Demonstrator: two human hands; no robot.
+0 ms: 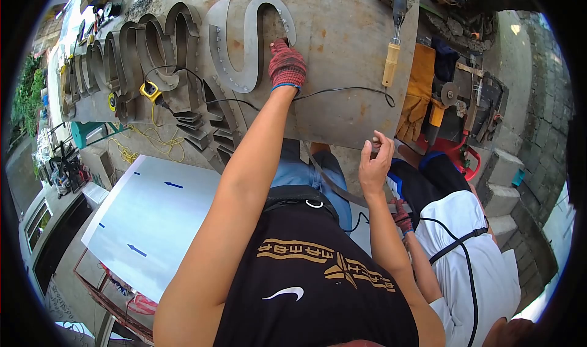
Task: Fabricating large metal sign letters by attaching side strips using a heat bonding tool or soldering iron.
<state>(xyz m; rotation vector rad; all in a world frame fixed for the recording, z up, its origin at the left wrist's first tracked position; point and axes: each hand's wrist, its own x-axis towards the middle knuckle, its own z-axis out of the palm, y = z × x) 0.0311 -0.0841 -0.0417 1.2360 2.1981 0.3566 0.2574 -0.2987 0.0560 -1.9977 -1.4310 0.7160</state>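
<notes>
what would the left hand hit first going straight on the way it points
Likely the upper bend of the S-shaped metal piece; whether the gloved left hand already touches it is unclear.

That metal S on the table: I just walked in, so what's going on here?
The person's red-gloved left hand touches the right end of the metal S lying on the table. The bare right hand is near the table's edge; whether it holds anything is unclear. Bent metal strips stand to the S's left, and a co-worker's gloved hand is off to the right.
</notes>
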